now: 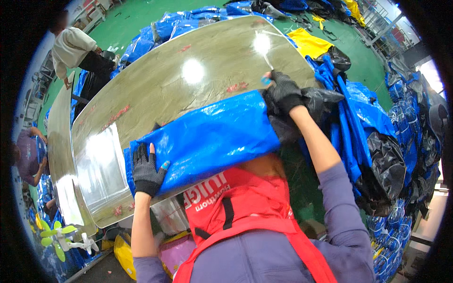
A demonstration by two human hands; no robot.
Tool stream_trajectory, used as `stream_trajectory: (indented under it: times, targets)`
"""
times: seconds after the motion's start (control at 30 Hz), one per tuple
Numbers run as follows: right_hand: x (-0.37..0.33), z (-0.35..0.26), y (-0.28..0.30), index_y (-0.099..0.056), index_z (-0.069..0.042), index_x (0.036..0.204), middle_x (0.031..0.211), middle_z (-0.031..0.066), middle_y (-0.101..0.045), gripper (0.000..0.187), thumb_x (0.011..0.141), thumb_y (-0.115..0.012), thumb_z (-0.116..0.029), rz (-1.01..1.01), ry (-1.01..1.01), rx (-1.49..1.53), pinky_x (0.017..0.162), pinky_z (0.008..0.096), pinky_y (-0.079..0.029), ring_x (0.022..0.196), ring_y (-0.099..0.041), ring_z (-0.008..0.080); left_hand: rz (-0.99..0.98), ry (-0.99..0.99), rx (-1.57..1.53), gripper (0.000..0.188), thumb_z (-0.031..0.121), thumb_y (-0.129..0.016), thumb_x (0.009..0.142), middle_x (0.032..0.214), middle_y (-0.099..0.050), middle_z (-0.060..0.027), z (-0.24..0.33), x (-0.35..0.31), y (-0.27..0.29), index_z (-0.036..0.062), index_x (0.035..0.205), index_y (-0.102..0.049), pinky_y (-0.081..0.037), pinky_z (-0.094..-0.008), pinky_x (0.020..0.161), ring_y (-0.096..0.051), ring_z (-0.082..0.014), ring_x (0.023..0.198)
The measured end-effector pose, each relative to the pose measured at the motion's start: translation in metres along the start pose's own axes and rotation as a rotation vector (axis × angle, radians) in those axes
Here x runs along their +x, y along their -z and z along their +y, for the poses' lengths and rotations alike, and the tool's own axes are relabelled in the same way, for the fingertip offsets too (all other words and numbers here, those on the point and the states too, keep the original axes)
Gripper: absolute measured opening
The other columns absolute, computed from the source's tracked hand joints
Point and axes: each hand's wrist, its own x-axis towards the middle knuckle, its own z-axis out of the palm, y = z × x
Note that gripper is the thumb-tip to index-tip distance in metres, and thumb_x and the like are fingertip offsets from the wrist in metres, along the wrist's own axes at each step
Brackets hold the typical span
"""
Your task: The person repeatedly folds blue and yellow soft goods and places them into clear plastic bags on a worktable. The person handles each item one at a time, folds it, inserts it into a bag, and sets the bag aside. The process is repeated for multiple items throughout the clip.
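Note:
A folded blue plastic sheet (212, 137), glossy and creased, lies along the near edge of the table in front of me. On its left end rests my left hand (148, 170) in a black ribbed glove, fingers out flat and pressing down; the bare thumb tip has blue wrapping. My right hand (284, 92), gloved alike, is past the sheet's right end with its fingers closed. From them a thin white strip (268, 62) sticks up over the tabletop. Black plastic (321, 101) joins the sheet's right end and lies under my right wrist.
The shiny table (160, 75) has rounded corners and reddish marks. Blue and black sheets (349, 122) hang at its right; bundled blue ones (401, 122) stand beyond. A yellow sheet (309, 42) lies at the far right corner. Two people work at the left, near a green fan (59, 238).

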Motion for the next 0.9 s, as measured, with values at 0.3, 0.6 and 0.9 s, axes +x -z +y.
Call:
stream_trajectory:
  times: [0.3,0.6,0.9]
  targets:
    - [-0.055,-0.040,-0.012,-0.042,-0.021,0.141,0.147,0.0155,-0.038,0.073,0.084,-0.047,-0.065,-0.216,0.494,-0.178,0.110,0.0610,-0.014,0.136,-0.030,0.0406,0.171,-0.346,-0.067,0.089,0.062,-0.058,0.078,0.149,-0.025,-0.0291,0.116,0.054,0.016,0.0056,0.143,-0.036,-0.006,-0.0578,0.114,-0.020,-0.0427,0.140]
    - [-0.060,0.063,0.046,-0.061,-0.028,0.123,0.134,0.0092,-0.053,0.041,0.092,-0.047,-0.049,-0.096,0.050,-0.356,0.104,0.0629,-0.027,0.130,-0.042,0.0372,0.193,-0.284,-0.182,0.094,0.064,-0.060,0.076,0.144,-0.030,-0.0328,0.173,0.076,0.025,0.0018,0.141,-0.036,-0.006,-0.0579,0.114,-0.024,-0.0477,0.137]
    - [-0.121,0.080,0.008,-0.041,0.004,0.136,0.133,0.0157,-0.050,0.069,0.081,-0.074,-0.021,0.989,-0.515,0.739,0.107,0.0414,-0.036,0.123,-0.046,0.0278,0.177,-0.486,-0.264,0.101,0.075,-0.053,0.072,0.149,-0.029,-0.0226,0.294,0.132,0.022,0.0110,0.146,-0.031,-0.009,-0.0631,0.110,-0.023,-0.0449,0.138]
